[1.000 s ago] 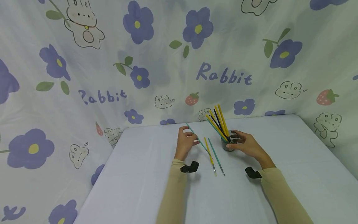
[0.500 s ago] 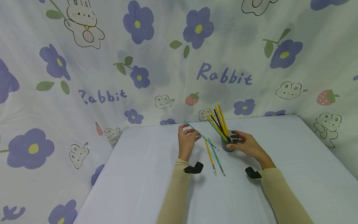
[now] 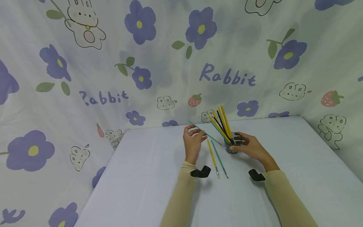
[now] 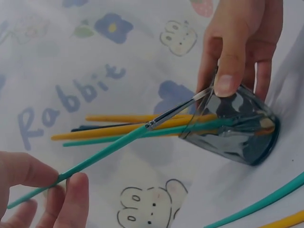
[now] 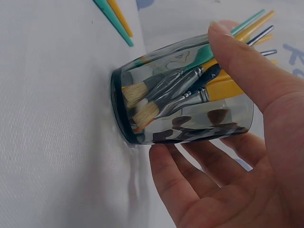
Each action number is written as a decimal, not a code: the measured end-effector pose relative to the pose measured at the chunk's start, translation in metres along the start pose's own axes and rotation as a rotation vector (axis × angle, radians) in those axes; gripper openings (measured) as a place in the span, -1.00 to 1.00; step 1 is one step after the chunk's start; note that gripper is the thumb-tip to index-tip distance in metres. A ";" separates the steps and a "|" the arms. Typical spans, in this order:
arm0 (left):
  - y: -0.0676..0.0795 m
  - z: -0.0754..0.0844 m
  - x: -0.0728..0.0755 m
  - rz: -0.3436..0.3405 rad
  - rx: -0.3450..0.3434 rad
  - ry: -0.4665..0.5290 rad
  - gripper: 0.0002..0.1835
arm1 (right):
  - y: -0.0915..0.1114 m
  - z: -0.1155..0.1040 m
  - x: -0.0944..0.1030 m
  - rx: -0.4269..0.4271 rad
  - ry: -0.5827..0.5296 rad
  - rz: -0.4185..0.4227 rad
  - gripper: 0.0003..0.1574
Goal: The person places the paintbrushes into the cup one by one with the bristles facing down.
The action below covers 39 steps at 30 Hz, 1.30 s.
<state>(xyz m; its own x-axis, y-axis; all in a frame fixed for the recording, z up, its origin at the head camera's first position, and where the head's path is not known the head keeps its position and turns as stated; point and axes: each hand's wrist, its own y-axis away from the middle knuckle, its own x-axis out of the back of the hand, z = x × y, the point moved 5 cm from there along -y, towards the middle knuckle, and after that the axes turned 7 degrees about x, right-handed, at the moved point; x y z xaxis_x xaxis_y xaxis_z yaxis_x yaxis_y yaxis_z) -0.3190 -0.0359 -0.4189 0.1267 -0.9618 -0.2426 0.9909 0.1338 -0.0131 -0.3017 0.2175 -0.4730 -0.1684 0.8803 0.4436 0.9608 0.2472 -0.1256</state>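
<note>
My left hand (image 3: pixel 193 142) pinches a teal paintbrush (image 4: pixel 107 151) by its handle between thumb and fingers. The brush slants down to the right, and in the left wrist view its bristle end overlaps the rim of a clear, dark-tinted glass (image 5: pixel 161 121). Around that glass curls my right hand (image 3: pixel 250 148), thumb on the near side and fingers on the far side. Bristle ends down, several yellow, dark blue and teal paintbrushes (image 3: pixel 222 124) lean inside it toward the left.
Between the hands, a yellow paintbrush (image 3: pixel 213 159) and another teal paintbrush (image 3: pixel 219 159) lie on the white-covered table (image 3: pixel 141 176). A patterned curtain (image 3: pixel 164 63) hangs right behind the table's back edge.
My left hand has moved a little right with the teal paintbrush, whose bristle end has swung up and right from over the loose brushes to the glass. The right hand and glass have stayed put.
</note>
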 end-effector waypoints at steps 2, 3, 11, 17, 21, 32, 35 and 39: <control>0.000 -0.001 -0.001 -0.003 -0.014 0.010 -0.54 | 0.000 0.000 0.000 0.002 -0.004 0.001 0.18; 0.001 -0.001 -0.002 -0.004 -0.020 0.014 -0.55 | 0.000 0.000 0.000 0.001 -0.003 0.001 0.18; 0.003 0.002 -0.005 -0.001 -0.075 0.033 -0.57 | 0.000 0.000 0.000 -0.011 0.005 0.006 0.18; 0.006 0.005 -0.007 0.002 -0.110 0.006 -0.51 | -0.001 0.001 -0.001 -0.012 0.004 0.009 0.18; 0.008 0.004 -0.010 -0.005 -0.128 -0.008 -0.54 | -0.001 0.001 -0.001 -0.009 0.007 0.010 0.17; 0.011 0.001 -0.018 -0.034 -0.198 -0.100 -0.55 | -0.001 0.000 -0.001 -0.010 0.012 0.010 0.18; 0.013 0.000 -0.021 -0.051 -0.205 -0.115 -0.56 | -0.002 0.000 -0.001 -0.012 0.014 0.012 0.18; 0.015 -0.001 -0.026 -0.081 -0.216 -0.140 -0.59 | -0.002 0.001 -0.001 -0.009 0.017 0.016 0.17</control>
<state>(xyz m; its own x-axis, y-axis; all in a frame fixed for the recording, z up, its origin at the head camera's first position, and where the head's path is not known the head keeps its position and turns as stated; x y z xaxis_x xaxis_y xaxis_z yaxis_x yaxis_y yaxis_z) -0.3075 -0.0087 -0.4137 0.0675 -0.9931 -0.0960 0.9674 0.0886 -0.2371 -0.3033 0.2169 -0.4738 -0.1497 0.8769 0.4568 0.9651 0.2299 -0.1251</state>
